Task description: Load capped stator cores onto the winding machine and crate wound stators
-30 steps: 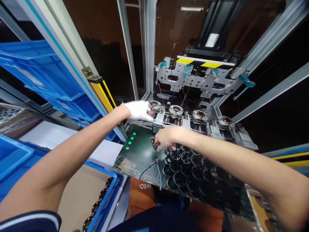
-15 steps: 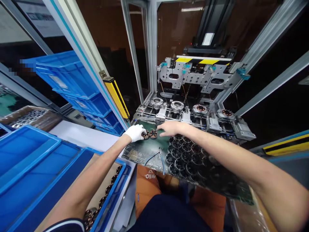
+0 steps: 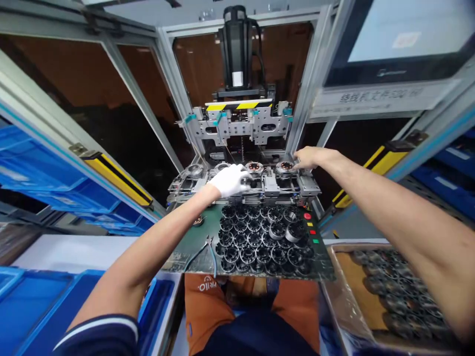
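My left hand (image 3: 230, 181), in a white glove, is over the front of the winding machine's row of fixtures, just left of a copper-wound stator (image 3: 254, 167) seated in the third fixture. Its fingers are bent but apart, with no part visible between them. Bare, my right hand (image 3: 310, 157) reaches to the right side of the fourth fixture, where another copper-wound stator (image 3: 286, 166) sits. Those fingers are spread, and nothing shows in them. The first fixture (image 3: 195, 170) holds no copper winding; my glove partly covers the second fixture (image 3: 222, 167).
Rows of black stator cores (image 3: 255, 239) stand on the green work surface (image 3: 213, 212), two on top of others. Cutting pliers (image 3: 208, 244) and a wound stator (image 3: 198, 221) lie left of them. Coloured buttons (image 3: 308, 216) are at right, beside a box of cores (image 3: 403, 291).
My left hand has left the wound stators on the work surface and moved to the fixtures. My right hand has moved right, to the fourth fixture. The camera view has swung right.
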### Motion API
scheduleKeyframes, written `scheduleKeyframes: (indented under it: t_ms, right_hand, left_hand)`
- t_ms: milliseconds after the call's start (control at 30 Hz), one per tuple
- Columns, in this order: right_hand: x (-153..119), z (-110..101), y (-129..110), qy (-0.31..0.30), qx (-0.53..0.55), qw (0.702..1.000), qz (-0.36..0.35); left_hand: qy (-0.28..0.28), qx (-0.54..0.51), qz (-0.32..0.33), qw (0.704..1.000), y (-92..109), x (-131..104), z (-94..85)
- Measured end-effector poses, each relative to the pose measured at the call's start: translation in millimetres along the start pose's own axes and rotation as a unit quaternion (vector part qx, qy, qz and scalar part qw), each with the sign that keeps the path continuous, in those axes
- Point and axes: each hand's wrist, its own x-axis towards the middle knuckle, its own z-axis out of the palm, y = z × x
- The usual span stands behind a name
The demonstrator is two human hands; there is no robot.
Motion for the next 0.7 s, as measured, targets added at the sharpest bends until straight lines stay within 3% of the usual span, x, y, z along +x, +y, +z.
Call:
scheduleKeyframes:
  t_ms: [167,300,467,700]
  right_hand:
    - [1,35,25,-0.039,0.022,0.998,0.033]
    - [5,52,30,-0.010,0.034,0.999,0.040]
    - [9,67,38,0.025,0.069,0.996,0.049]
    - [10,75,46,0.052,0.111,0.992,0.037]
  left_hand:
    - [0.012,0.042,-0.027,0.999,26,94,12.4]
    - [-0.001,0.043,-0.040,0.998,23,133,23.5]
    - [-0.008,0.021,-0.050,0.999,12,148,33.8]
    - [0.056,-0.020,-0.052,0.997,-2,131,27.5]
